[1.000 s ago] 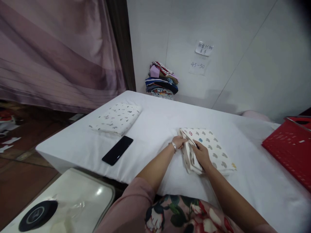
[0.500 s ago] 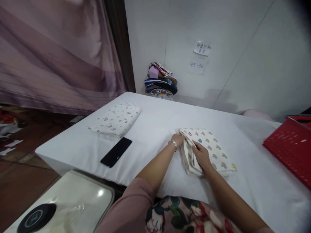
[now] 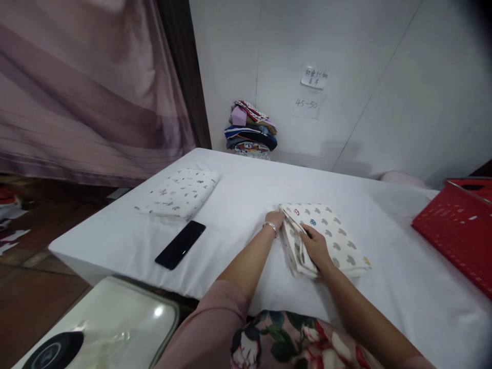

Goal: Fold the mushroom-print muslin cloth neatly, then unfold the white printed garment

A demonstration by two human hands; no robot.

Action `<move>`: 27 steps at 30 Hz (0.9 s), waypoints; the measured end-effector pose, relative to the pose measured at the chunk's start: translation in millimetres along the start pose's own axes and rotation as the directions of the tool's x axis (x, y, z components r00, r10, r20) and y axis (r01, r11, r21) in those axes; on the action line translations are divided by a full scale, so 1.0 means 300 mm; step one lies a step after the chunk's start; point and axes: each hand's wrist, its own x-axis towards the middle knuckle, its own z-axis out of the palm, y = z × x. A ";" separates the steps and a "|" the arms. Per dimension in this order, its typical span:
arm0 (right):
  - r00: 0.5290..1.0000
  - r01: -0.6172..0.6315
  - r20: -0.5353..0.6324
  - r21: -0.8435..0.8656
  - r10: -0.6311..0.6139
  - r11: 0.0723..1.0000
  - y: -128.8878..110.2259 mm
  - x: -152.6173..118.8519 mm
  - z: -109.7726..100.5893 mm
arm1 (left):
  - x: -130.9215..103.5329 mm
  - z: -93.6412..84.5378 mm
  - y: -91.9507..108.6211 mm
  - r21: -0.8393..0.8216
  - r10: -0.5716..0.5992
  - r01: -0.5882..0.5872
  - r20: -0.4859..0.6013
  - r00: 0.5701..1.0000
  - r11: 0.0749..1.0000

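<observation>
L grip (image 3: pixel 275 219), R grip (image 3: pixel 317 248) hold folded cloth (image 3: pixel 334 233) (wht, grey print).

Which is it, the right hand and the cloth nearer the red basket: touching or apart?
Touching. The head view shows the right hand against the cloth, its fingers at the folded edge with no gap between.

cream cloth (image 3: pixel 333 238) with grey motifs plus single red, blue and yellow ones, white cloth (image 3: pixel 183 193) with small grey prints, white table (image 3: pixel 242 200), black phone (image 3: pixel 180 245), red basket (image 3: pixel 455 228), mauve curtain (image 3: pixel 88 92) in lighter and darker bands, pink top (image 3: pixel 303 338) with red-and-green florals
</observation>
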 end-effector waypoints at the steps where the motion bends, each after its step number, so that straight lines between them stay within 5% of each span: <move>1: 1.000 0.005 -0.003 -0.004 -0.005 1.000 0.003 0.001 0.000 | 0.000 0.000 -0.002 0.014 0.021 -0.021 -0.008 1.000 1.000; 13: 0.997 0.071 0.026 -0.131 -0.068 0.989 -0.009 0.008 0.007 | 0.004 -0.021 0.031 0.090 0.080 -0.075 -0.059 0.995 0.993; 19: 0.960 0.215 0.244 -0.336 -0.136 0.917 -0.049 -0.041 -0.009 | 0.025 -0.019 0.023 0.129 0.103 -0.095 -0.060 0.993 0.987; 23: 0.878 0.378 0.455 -0.476 -0.145 0.794 -0.057 -0.101 -0.020 | 0.045 -0.009 0.016 0.125 0.078 -0.070 -0.055 0.995 0.990; 27: 0.850 0.414 0.516 -0.534 -0.104 0.738 -0.056 -0.121 -0.022 | 0.033 -0.023 0.020 0.113 0.080 -0.072 -0.070 0.994 0.991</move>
